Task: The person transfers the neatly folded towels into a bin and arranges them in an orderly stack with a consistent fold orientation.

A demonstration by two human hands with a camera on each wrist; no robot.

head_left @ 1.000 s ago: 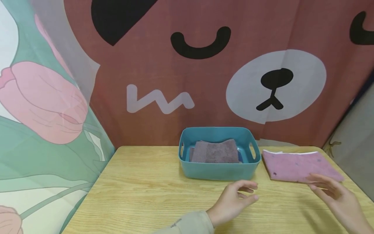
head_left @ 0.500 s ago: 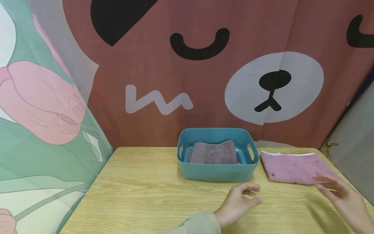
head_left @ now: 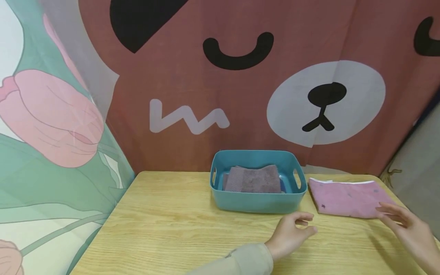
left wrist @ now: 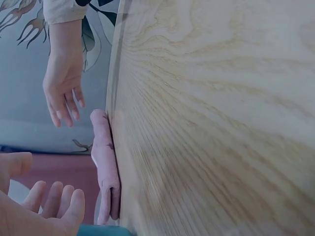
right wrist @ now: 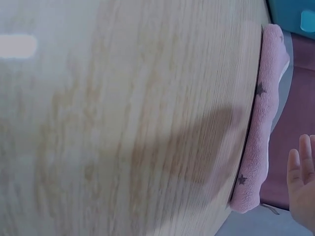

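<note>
A folded pink towel with small dark star marks lies flat at the right side of the table. My right hand hovers above the table by its near right corner, fingers loosely bent and holding nothing. In front of the basket, my left hand is raised over the tabletop with thumb and fingers apart, nothing between them. The left wrist view has both the left hand and the right hand in the air, with the towel on the table edge. Part of the right hand shows in the right wrist view.
A teal plastic basket with handle holes stands at the table's back, left of the pink towel. Inside lies a folded greyish-purple towel. A bear-print curtain hangs behind the wooden table, and a flower-print curtain at left.
My left hand has moved to the right, nearer the pink towel. My right hand has shifted slightly right. The towel and basket stay where they were.
</note>
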